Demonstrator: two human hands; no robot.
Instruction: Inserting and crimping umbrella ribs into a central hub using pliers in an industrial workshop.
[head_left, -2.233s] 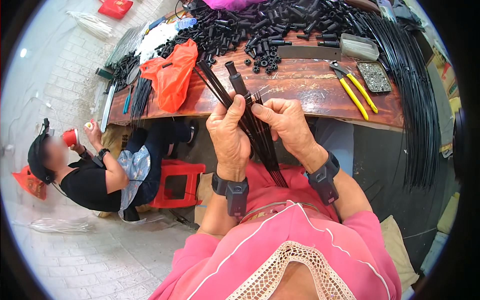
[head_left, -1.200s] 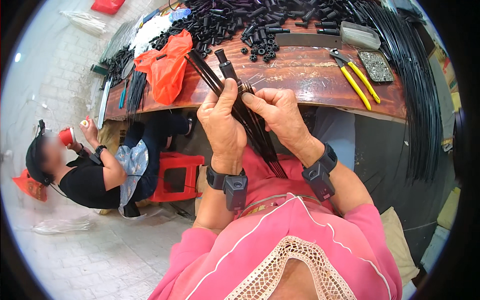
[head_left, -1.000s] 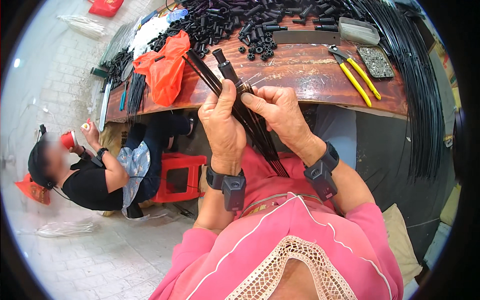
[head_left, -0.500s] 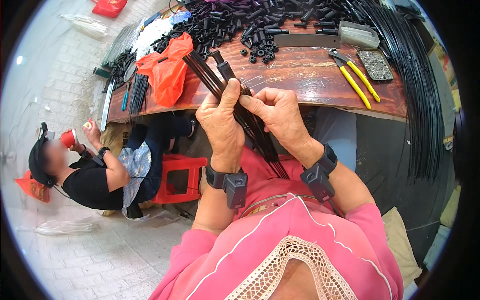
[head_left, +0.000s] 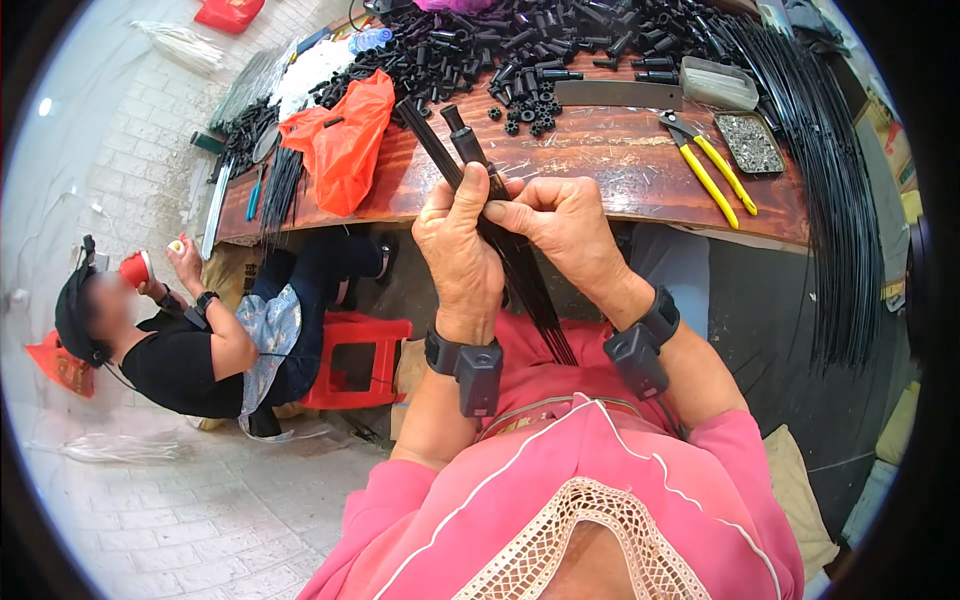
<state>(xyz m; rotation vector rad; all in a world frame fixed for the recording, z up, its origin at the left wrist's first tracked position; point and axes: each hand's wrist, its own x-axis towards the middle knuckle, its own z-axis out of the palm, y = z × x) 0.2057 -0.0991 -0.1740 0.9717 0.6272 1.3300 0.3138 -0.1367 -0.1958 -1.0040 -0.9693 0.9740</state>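
My left hand (head_left: pixel 458 248) grips a bundle of thin black rods (head_left: pixel 530 290) that slants from the table's edge down toward my lap. A short black tube (head_left: pixel 468 143) sticks up from the bundle's top, just above my left thumb. My right hand (head_left: pixel 562 222) pinches the rods beside the left hand, fingertips meeting near the tube's base. Both wrists carry black bands. The hands are held in front of the brown wooden table (head_left: pixel 600 170).
A heap of small black tubes (head_left: pixel 520 50) covers the table's far side. Yellow-handled pliers (head_left: pixel 710 170), a tray of small parts (head_left: pixel 752 142), an orange bag (head_left: pixel 345 140) and long black rods (head_left: pixel 840 200) lie there. A person (head_left: pixel 190 330) sits on a red stool (head_left: pixel 355 360) at left, drinking.
Hands and rod bundle have stayed nearly in place; my fingers have shifted slightly around the top of the bundle. The seated person keeps the red cup raised.
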